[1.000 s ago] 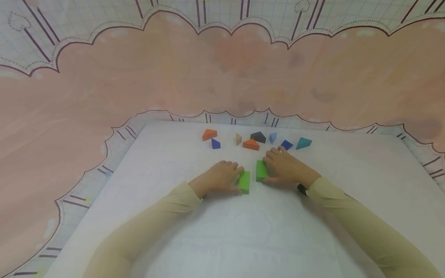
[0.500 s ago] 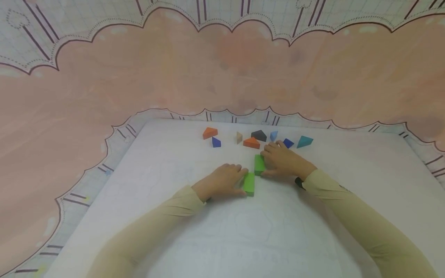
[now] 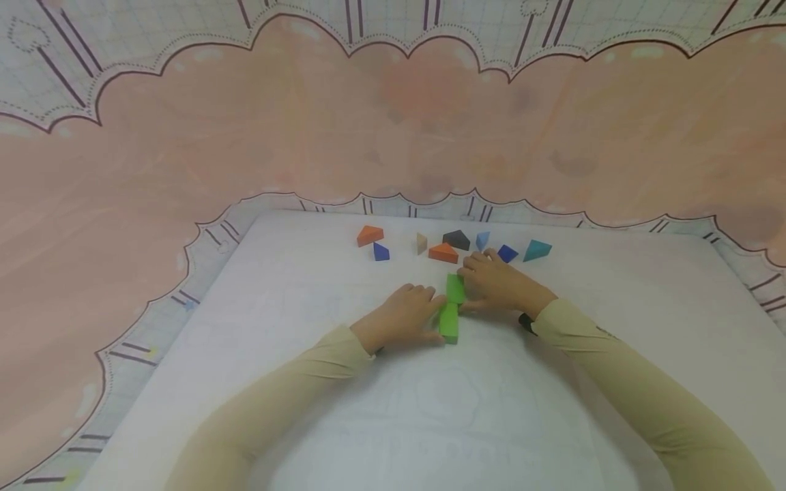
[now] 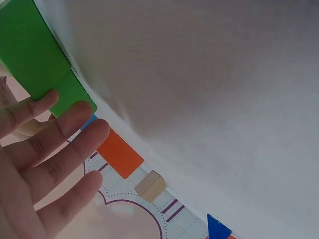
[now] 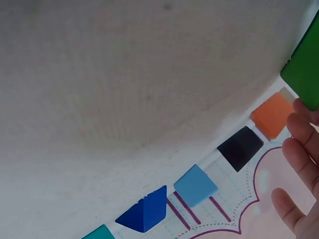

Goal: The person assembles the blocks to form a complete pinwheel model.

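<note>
Two green rectangular blocks lie end to end on the white tabletop, slightly out of line, and appear to touch. The nearer green block (image 3: 449,323) is held by my left hand (image 3: 402,317) from its left side, thumb near the close end and a finger near the far end. From the right, my right hand (image 3: 496,283) holds the farther green block (image 3: 454,288) in the same way. In the left wrist view both green blocks (image 4: 32,47) form one strip beside the left fingers (image 4: 79,144). A green block (image 5: 305,64) shows at the right wrist view's edge, above the fingertips.
Beyond the hands stand several small blocks: orange (image 3: 370,236) and blue (image 3: 381,251) at left, tan (image 3: 421,243), a second orange (image 3: 443,253), black (image 3: 456,240), light blue (image 3: 482,240), dark blue (image 3: 507,254) and teal (image 3: 537,250) at right. A patterned cloth (image 3: 393,123) surrounds the table.
My left hand has moved right with its green block. My right hand has shifted away from me and left with the other. The gap between the blocks has closed.
</note>
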The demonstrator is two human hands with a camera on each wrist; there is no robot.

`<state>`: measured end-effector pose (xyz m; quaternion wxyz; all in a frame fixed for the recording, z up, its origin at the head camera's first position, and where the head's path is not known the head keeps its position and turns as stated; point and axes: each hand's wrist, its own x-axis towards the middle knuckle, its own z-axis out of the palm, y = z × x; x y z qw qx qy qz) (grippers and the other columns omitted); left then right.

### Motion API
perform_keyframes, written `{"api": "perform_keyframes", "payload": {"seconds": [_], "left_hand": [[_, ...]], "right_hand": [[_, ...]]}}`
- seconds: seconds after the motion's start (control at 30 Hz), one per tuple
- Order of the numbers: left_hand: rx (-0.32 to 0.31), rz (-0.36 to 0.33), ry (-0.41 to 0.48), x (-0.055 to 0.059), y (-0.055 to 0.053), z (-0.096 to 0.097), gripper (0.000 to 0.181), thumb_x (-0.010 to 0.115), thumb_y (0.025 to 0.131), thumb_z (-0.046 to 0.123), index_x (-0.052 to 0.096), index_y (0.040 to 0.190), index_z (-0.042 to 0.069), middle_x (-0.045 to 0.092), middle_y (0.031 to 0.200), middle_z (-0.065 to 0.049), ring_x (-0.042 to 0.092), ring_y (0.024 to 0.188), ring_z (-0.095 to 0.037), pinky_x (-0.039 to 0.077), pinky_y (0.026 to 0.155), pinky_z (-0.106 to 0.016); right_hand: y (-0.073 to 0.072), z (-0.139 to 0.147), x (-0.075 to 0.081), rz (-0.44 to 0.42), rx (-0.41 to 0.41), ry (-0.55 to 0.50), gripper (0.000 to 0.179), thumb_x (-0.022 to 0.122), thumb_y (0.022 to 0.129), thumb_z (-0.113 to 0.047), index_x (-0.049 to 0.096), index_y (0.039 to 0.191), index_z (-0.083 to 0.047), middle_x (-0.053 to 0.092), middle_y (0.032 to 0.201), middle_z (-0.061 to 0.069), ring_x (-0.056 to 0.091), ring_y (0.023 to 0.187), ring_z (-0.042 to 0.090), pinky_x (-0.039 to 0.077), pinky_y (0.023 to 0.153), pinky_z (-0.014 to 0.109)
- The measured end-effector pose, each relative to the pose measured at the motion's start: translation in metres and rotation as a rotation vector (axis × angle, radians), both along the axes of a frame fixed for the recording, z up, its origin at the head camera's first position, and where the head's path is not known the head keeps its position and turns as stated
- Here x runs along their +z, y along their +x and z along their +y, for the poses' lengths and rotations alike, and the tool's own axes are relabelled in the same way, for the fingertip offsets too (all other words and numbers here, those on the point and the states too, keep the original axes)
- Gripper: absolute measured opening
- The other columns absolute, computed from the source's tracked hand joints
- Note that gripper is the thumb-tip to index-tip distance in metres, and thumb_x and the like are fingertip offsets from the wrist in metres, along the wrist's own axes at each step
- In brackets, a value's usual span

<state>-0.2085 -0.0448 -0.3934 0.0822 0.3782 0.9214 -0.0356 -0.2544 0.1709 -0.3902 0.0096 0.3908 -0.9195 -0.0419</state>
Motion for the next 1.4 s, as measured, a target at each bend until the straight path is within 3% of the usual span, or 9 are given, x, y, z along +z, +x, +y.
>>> {"api": "perform_keyframes", "payload": {"seconds": [0.5,0.83,1.4], "left_hand": [[0.061,-0.037,-0.033,0.004,0.003,-0.004,0.074,0.056,0.079,0.068,0.053,0.128,0.012,0.056,0.127,-0.006,0.052,0.115,-0.021,0.037,0.105,-0.038],[0.032,-0.003,-0.040,-0.001,0.004,-0.007,0.070,0.053,0.081,0.068,0.054,0.126,0.014,0.058,0.120,-0.003,0.053,0.110,-0.019,0.039,0.102,-0.036],[0.061,-0.030,-0.026,0.002,0.002,-0.005,0.075,0.055,0.080,0.067,0.050,0.133,0.014,0.054,0.132,-0.008,0.050,0.118,-0.022,0.037,0.105,-0.039]], "right_hand": [[-0.001,-0.010,-0.002,-0.022,0.028,-0.038,0.075,0.064,0.075,-0.062,0.056,0.125,-0.007,0.057,0.125,0.013,0.048,0.124,0.032,0.029,0.106,0.060],[0.001,-0.008,-0.002,-0.042,-0.013,-0.022,0.067,0.072,0.076,-0.048,0.055,0.128,-0.009,0.058,0.122,0.012,0.050,0.121,0.030,0.031,0.107,0.058],[0.000,-0.011,-0.005,-0.032,-0.006,-0.031,0.064,0.067,0.081,-0.049,0.054,0.129,-0.010,0.057,0.125,0.012,0.049,0.123,0.030,0.031,0.107,0.057]]}}
